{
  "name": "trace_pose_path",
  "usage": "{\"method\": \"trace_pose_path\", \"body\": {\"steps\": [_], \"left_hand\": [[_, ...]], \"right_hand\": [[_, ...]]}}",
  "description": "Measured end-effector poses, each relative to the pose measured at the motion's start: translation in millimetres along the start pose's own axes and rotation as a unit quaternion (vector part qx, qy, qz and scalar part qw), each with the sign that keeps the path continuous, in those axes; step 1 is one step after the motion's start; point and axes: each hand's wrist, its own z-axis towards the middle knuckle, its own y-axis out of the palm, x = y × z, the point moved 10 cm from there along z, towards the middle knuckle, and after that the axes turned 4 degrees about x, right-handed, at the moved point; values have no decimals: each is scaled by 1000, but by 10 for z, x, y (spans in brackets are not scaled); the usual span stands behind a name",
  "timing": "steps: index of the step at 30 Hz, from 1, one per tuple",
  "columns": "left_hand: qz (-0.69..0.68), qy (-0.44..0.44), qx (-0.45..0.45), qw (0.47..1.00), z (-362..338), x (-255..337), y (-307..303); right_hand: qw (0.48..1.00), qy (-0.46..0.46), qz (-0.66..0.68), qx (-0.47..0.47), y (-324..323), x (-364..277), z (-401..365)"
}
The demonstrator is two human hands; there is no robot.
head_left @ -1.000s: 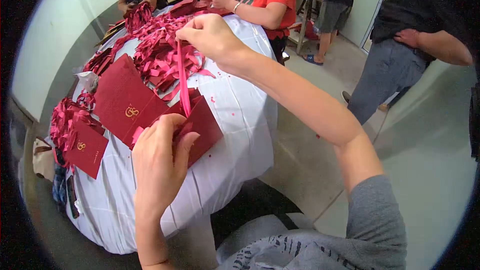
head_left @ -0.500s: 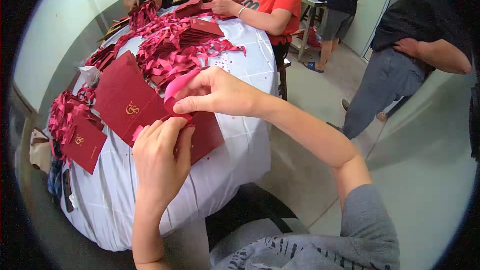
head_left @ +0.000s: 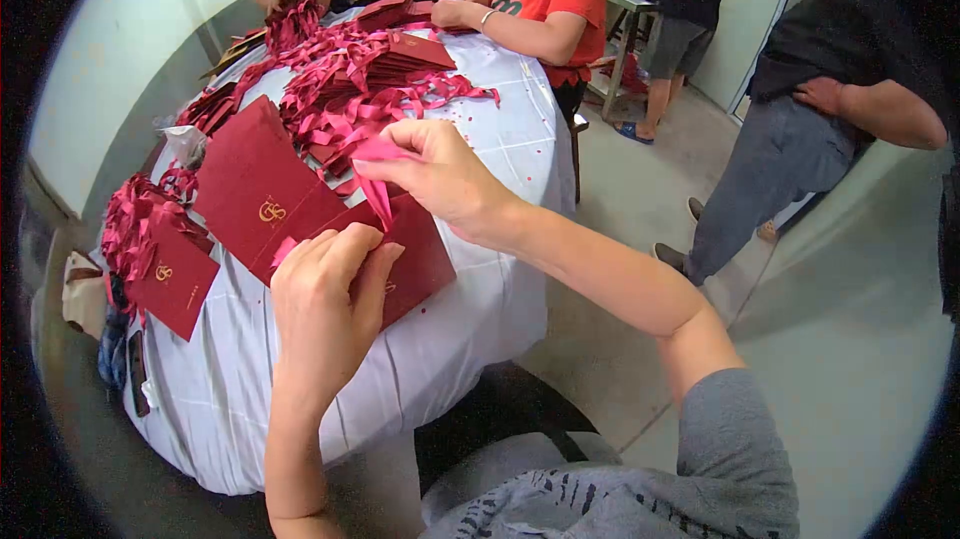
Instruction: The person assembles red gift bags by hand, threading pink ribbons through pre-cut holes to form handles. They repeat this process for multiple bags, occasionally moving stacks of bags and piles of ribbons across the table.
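An opened dark red card folder (head_left: 250,174) with a gold monogram lies in front of me, its right panel (head_left: 425,254) partly under my hands. A pink ribbon (head_left: 376,197) runs between my two hands above the folder. My right hand (head_left: 445,179) is closed in a pinch on the ribbon's upper part and holds it raised. Lower down, my left hand (head_left: 330,284) has its fingers curled and thumb pressed in, gripping the ribbon near the folder's fold. A short pink end shows left of that hand. The exact grip of the left fingertips is partly hidden.
Red folders with tangled ribbons are heaped on the white-clothed table (head_left: 480,309). A smaller bundle (head_left: 170,279) sits at left beside a clear plastic bag (head_left: 185,146). Two people work across the table; another person (head_left: 800,139) stands at right.
My right hand has pulled the ribbon from a rounded loop near the left hand into a tauter strand, moving slightly up and right. The seated person in red has brought both hands together.
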Motion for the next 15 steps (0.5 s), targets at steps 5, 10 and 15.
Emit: {"method": "trace_pose_path", "body": {"steps": [5,10,15], "left_hand": [[11,6,22,1000,-19,8,-21],[14,-10,8,1000,-19,-39,-9],[16,4,12,1000,-33,-20,-4]], "right_hand": [[980,-53,-187,52,-355,-39,90],[976,111,-182,-38,-484,178,-276],[979,92,-166,-76,-420,312,-565]]}}
